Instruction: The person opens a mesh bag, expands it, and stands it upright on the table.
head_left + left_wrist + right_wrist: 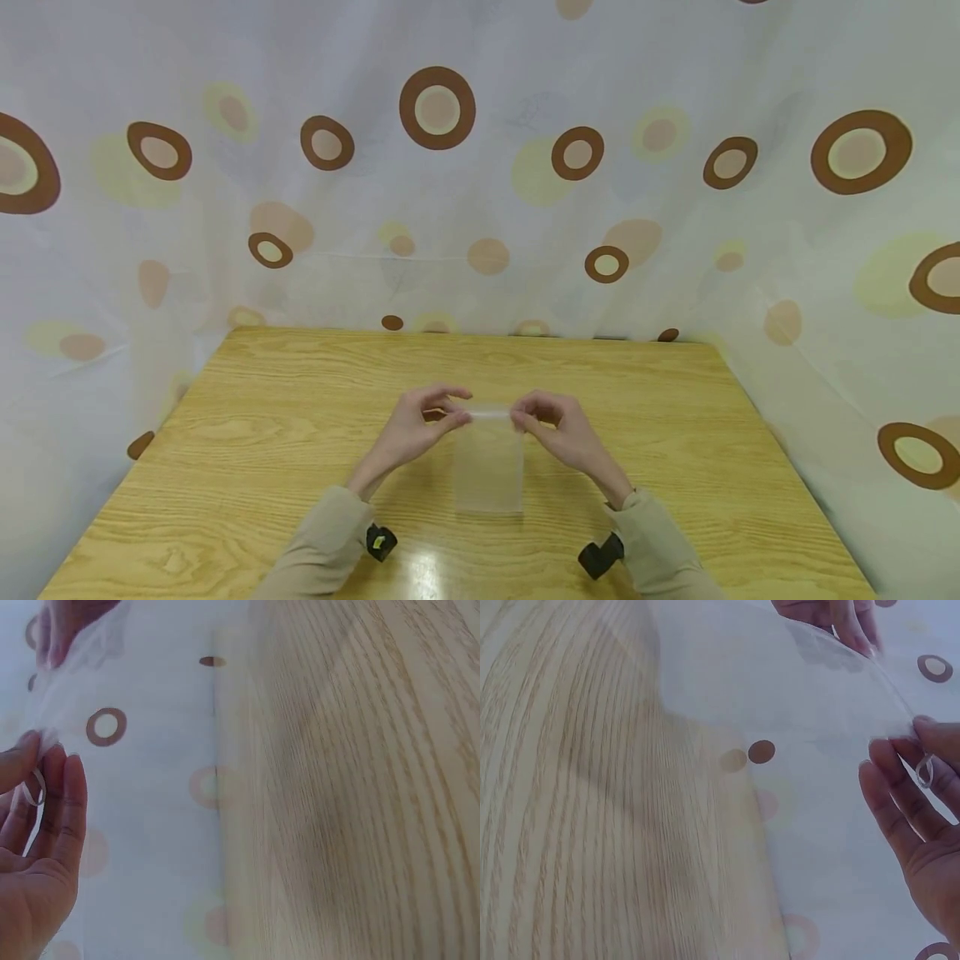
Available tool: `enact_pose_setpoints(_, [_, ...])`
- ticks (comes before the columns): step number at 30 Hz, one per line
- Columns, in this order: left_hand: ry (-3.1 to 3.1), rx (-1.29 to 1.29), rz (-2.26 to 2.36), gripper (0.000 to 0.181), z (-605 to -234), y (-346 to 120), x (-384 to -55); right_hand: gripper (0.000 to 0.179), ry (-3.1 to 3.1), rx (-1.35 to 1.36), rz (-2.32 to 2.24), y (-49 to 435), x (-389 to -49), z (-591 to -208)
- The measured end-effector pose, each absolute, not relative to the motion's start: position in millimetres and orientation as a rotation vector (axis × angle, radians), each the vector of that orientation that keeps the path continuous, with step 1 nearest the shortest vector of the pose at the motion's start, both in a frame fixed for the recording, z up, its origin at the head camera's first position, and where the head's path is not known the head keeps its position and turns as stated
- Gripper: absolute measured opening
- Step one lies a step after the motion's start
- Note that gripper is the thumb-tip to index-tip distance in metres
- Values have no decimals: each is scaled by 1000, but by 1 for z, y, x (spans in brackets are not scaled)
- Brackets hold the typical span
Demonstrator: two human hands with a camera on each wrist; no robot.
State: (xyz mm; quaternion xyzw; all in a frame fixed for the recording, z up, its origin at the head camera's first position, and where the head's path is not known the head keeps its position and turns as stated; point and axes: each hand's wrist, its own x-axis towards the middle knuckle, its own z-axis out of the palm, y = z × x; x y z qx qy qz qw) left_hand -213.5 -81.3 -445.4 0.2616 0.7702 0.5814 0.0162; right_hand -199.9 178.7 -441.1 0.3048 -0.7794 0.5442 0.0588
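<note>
Above the yellowish wood-grained tabletop [247,467], I hold up a translucent whitish rectangular pouch [489,471] between my two hands, its far edge stretched nearly straight. My left hand [416,425] pinches that edge's left end between thumb and fingers; my right hand [561,429] pinches the right end the same way, clamped on the thin material. A small pale cord loop [919,776] hangs just beside my right thumb, and a similar curved strand [30,799] shows by my left one. The pouch's sheet reaches back toward me, between my beige sleeves [326,537]; whether its near edge touches the wood, I cannot tell. Behind rises a white curtain [487,200] printed with brown rings.
</note>
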Motion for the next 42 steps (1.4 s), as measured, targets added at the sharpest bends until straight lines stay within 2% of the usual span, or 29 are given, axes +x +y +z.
enact_pose_setpoints(6, [2377, 726, 1831, 21, -444, -79, -212, 29, -2381, 796, 1737, 178, -198, -439])
enact_pose_setpoints(11, [2374, 668, 1873, 16, -443, -75, -211, 28, -2405, 668, 1798, 176, -197, -440])
enact_pose_setpoints(15, [2375, 612, 1917, 14, -444, -73, -210, 36, -2457, 636, 1871, 176, -197, -443])
enact_pose_setpoints(22, [2365, 506, 2025, 15, -449, -72, -212, 22, -2647, 744, 1848, 182, -198, -445])
enact_pose_setpoints(27, [2354, 484, 2034, 24, -449, -73, -212, 18, -2691, 791, 1797, 185, -199, -446])
enact_pose_setpoints(33, [2254, 558, 2021, 49, -448, -71, -211, 17, -2640, 790, 1803, 185, -201, -447])
enact_pose_setpoints(42, [2220, 511, 2112, 53, -448, -70, -209, 21, -2797, 779, 1840, 191, -198, -443])
